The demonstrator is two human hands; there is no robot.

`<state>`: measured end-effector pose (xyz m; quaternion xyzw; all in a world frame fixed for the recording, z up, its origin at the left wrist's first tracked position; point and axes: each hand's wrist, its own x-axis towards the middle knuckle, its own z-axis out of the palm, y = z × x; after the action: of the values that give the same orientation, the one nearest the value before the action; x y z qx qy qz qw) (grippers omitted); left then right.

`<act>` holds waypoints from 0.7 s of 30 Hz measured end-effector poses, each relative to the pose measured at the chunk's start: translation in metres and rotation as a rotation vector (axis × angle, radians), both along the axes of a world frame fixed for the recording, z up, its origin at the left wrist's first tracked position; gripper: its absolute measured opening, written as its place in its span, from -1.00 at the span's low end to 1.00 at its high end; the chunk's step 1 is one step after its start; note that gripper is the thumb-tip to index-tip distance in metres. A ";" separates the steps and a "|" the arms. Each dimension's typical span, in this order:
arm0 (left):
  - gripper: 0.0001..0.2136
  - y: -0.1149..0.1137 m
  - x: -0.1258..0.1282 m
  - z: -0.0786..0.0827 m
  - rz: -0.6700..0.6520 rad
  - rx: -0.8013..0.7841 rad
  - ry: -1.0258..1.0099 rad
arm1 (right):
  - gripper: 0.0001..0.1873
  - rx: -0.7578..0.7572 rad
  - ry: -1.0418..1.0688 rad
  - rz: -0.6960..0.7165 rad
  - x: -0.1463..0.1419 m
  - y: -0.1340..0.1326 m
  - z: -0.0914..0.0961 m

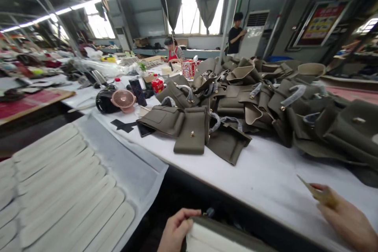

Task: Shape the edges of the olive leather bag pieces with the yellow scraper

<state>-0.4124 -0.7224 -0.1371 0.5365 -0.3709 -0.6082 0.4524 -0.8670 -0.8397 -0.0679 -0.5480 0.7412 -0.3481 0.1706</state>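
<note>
My left hand [176, 229], at the bottom middle, pinches the corner of an olive-green bag piece [230, 230] with a white inner face [206, 242]. Its lower part runs out of the picture. Over the white table at the lower right, my right hand [344, 214] is closed around a thin, pointed yellowish tool [317, 192]; its exact kind is unclear. The tool's tip points up and left, apart from the bag piece. Beyond both hands lies a heap of olive-green handbags [236, 100], their handles wrapped in clear plastic. One bag [190, 136] lies nearest the table's front edge.
Rows of long cream strips [73, 189] lie on a sheet at left. A pink fan [123, 100], a red can [157, 84] and black cross-shaped pieces [124, 125] are on the white table [265, 181]. One person [174, 51] sits opposite; another [235, 33] stands farther back.
</note>
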 end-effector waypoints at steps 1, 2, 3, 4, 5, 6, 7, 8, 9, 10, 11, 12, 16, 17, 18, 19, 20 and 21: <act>-0.63 0.001 -0.001 0.001 0.000 -0.001 0.000 | -0.40 0.070 -0.242 -0.025 0.028 0.007 0.016; -0.63 0.001 -0.001 0.002 0.001 0.001 0.001 | -0.24 0.145 -0.505 0.033 0.062 0.015 0.030; -0.63 0.001 -0.001 0.002 0.001 0.005 0.004 | -0.13 0.193 -0.711 0.099 0.100 0.025 0.042; -0.64 0.001 -0.001 0.002 0.000 0.006 0.008 | -0.13 0.232 -0.875 0.146 0.141 0.034 0.052; -0.64 0.001 0.000 0.001 0.002 0.004 0.017 | -0.22 0.220 -1.025 0.168 0.181 0.043 0.058; -0.64 0.001 0.000 -0.001 0.007 0.001 0.029 | -0.36 0.203 -1.149 0.202 0.219 0.051 0.061; -0.63 0.001 0.001 -0.003 0.011 -0.003 0.042 | -0.50 0.180 -1.223 0.255 0.252 0.057 0.062; -0.63 0.002 0.001 -0.007 0.016 -0.009 0.055 | -0.60 0.152 -1.247 0.328 0.281 0.062 0.059; -0.63 0.002 0.001 -0.010 0.023 -0.016 0.068 | -0.65 0.108 -1.230 0.393 0.304 0.065 0.055; -0.63 0.003 0.000 -0.014 0.035 -0.024 0.079 | -0.68 0.062 -1.201 0.448 0.322 0.067 0.050; -0.63 0.003 0.000 -0.017 0.047 -0.031 0.088 | -0.70 0.017 -1.155 0.492 0.336 0.069 0.043; -0.63 0.004 -0.001 -0.019 0.057 -0.035 0.101 | -0.70 -0.023 -1.107 0.521 0.345 0.070 0.035; -0.63 0.007 -0.003 -0.021 0.065 -0.034 0.203 | -0.70 -0.019 -0.976 0.554 0.363 0.071 0.001; -0.62 0.008 -0.002 -0.021 0.054 -0.036 0.240 | -0.69 0.000 -0.960 0.554 0.364 0.072 -0.006; -0.61 0.008 0.000 -0.020 0.039 -0.041 0.274 | -0.69 0.015 -0.944 0.555 0.365 0.072 -0.012; -0.60 0.009 0.002 -0.020 0.021 -0.049 0.301 | -0.67 0.028 -0.932 0.560 0.366 0.072 -0.016; -0.59 0.010 0.004 -0.020 0.005 -0.064 0.316 | -0.66 0.037 -0.923 0.563 0.366 0.072 -0.019; -0.57 0.011 0.006 -0.021 -0.003 -0.080 0.330 | -0.64 0.051 -0.914 0.563 0.367 0.071 -0.021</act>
<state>-0.4069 -0.7112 -0.1580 0.4103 -0.3163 -0.6735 0.5273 -0.5002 -0.7685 -0.0884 -0.5139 0.4242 -0.4737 0.5758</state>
